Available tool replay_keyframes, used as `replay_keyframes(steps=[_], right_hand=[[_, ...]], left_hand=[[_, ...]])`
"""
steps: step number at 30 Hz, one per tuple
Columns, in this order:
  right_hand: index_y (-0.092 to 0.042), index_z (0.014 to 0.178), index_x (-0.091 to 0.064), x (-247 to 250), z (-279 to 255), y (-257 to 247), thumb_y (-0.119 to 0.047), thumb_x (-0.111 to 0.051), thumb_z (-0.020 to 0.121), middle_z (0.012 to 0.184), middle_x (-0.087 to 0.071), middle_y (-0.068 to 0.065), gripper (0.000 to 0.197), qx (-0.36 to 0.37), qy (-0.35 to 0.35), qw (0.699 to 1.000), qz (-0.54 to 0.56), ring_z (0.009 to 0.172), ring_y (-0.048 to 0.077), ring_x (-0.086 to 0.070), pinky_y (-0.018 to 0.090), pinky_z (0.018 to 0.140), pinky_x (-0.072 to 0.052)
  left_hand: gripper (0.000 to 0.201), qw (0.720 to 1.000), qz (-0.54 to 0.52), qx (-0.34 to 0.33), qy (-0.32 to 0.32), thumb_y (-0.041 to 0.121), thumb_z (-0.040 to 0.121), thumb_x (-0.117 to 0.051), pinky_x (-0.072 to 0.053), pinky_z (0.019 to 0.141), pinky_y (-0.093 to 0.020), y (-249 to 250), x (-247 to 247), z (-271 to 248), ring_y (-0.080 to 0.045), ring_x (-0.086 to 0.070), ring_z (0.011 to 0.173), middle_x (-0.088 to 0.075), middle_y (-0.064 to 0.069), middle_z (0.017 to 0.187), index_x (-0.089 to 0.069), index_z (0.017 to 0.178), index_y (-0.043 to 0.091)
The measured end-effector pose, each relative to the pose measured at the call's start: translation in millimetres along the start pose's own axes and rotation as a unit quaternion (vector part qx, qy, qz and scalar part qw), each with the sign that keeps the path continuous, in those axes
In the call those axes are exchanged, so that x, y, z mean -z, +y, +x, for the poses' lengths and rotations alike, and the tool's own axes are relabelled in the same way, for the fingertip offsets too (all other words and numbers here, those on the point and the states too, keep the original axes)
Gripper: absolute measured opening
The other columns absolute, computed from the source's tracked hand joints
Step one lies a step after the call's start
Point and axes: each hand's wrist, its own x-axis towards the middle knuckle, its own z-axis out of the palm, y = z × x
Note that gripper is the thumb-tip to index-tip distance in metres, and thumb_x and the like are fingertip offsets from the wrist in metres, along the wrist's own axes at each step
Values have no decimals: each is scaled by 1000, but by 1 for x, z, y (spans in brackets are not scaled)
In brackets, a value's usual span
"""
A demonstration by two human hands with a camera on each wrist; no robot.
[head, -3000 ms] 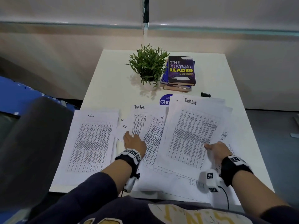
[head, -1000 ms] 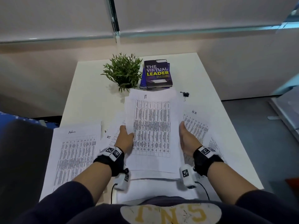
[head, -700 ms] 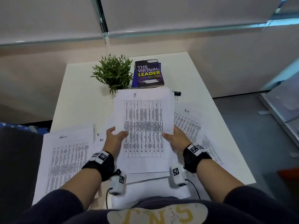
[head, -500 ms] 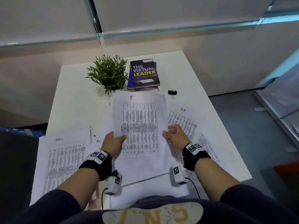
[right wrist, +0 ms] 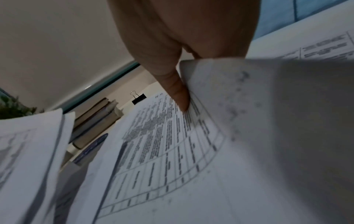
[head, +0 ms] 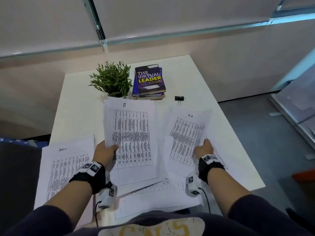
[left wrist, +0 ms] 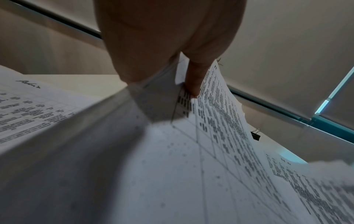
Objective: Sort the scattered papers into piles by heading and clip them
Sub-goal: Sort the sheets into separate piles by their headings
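My left hand [head: 109, 148] grips the left edge of a stack of sheets headed "IT" [head: 134, 133] and holds it raised over the middle of the table; in the left wrist view the thumb [left wrist: 191, 84] lies on top of the IT stack [left wrist: 220, 136]. To the right, my right hand [head: 204, 144] pinches the sheet headed "HR" [head: 185, 133], which looks blurred and partly lifted. The right thumb [right wrist: 181, 97] presses on the HR sheet [right wrist: 162, 144], with the fingers hidden under it. A pile headed "Admin" [head: 68, 167] lies flat at the left. A black binder clip [head: 179, 98] sits behind the papers.
A potted plant [head: 112, 79] and a stack of books [head: 150, 80] stand at the back of the white table [head: 80, 103]. More loose sheets [head: 153, 196] lie at the near edge under my wrists. The floor drops off to the right of the table.
My right hand has let go of the IT stack's right edge and moved right to take hold of the HR sheet. The left hand keeps the IT stack raised.
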Motion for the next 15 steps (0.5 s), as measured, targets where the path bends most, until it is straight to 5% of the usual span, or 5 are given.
replay_keyframes(steps=[2,5,9,15], right_hand=[[-6,134,-51,3,-7,2,-4,-49,96,126,-58,9,39,97,17,994,39,116,32,-57,23,86,-46],[-17,101,-61,9,-17,-1,-16,-51,97,86,-63,0,10,187,32,979,80,75,23,-61,20,54,-39],[-19,93,-57,19,-32,-9,-35,-51,98,65,-56,-4,18,256,-5,964,67,55,14,-50,26,51,-39],[-14,96,-58,33,-40,-18,-36,-52,98,73,-60,5,23,241,-17,963,119,59,17,-50,33,56,-46]], left_hand=[[12,1000,16,-3,-7,7,95,-60,-39,42,-22,-2,-1,1,-18,-40,51,-44,-9,62,-51,88,5],[12,1000,18,-1,-5,8,94,-61,-40,49,-25,-5,-2,2,-19,-43,51,-47,-8,61,-52,86,7],[12,1000,10,14,1,8,94,-62,-40,53,-28,-10,-5,2,-19,-43,53,-47,-8,62,-53,87,6],[15,999,32,13,39,15,93,-64,-49,68,-39,-15,-3,1,-24,-52,69,-55,-13,75,-57,95,3]])
